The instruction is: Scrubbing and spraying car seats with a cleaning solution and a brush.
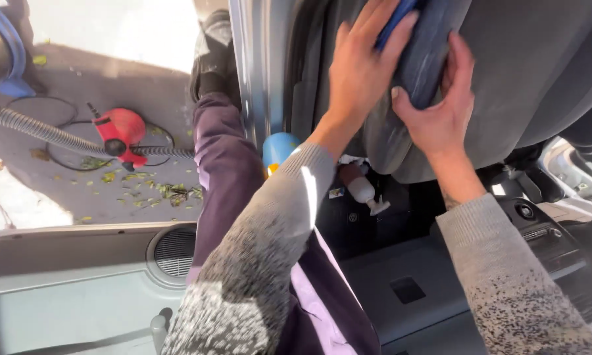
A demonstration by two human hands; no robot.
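My left hand (360, 69) presses flat on a dark blue cloth (422, 56) against the grey fabric car seat (526, 72). My right hand (441, 108) grips the lower edge of the same cloth, with the thumb curled around it. Both arms wear grey knitted sleeves and reach into the car through the open door.
A spray bottle (362, 189) with a white trigger lies on the dark floor below the seat, beside a blue-capped container (277, 148). Outside on the ground lie a red tool (120, 135), a ribbed vacuum hose (39, 130) and scattered leaves. The grey door panel (79, 276) with its round speaker grille is at lower left.
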